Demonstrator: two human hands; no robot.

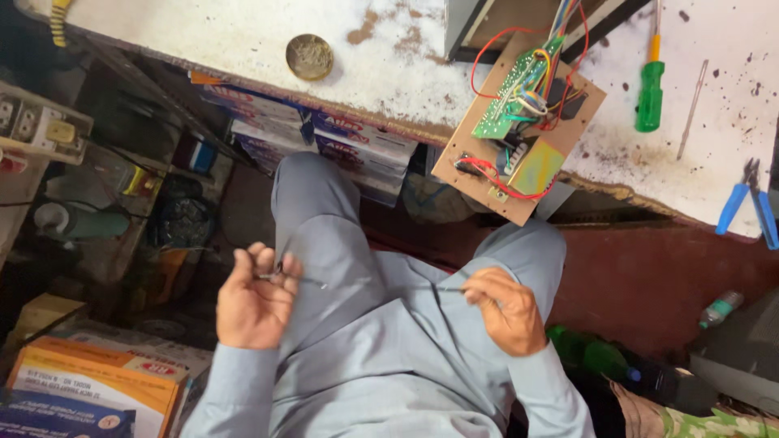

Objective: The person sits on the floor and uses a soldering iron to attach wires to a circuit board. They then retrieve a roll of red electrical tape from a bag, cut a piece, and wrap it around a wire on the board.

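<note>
I sit with my lap in grey trousers below a worn white workbench [389, 57]. My left hand [253, 300] is closed on a small metal tool [272, 274], likely scissors or a cutter, held over my left thigh. My right hand [507, 312] pinches the end of a thin wire [381, 285] that runs blurred across my lap between the two hands. A wooden board [568, 122] carrying a green circuit board [511, 93] and red, blue and yellow wires hangs over the bench's near edge above my right knee.
On the bench lie a round metal tin [309, 57], a green-handled screwdriver [650, 89] and blue-handled pliers [751, 207]. Stacked cartons [324, 134] sit under the bench. Orange boxes [89, 381] are at lower left, a switch socket box [36, 126] at left, green bottles [596, 353] at right.
</note>
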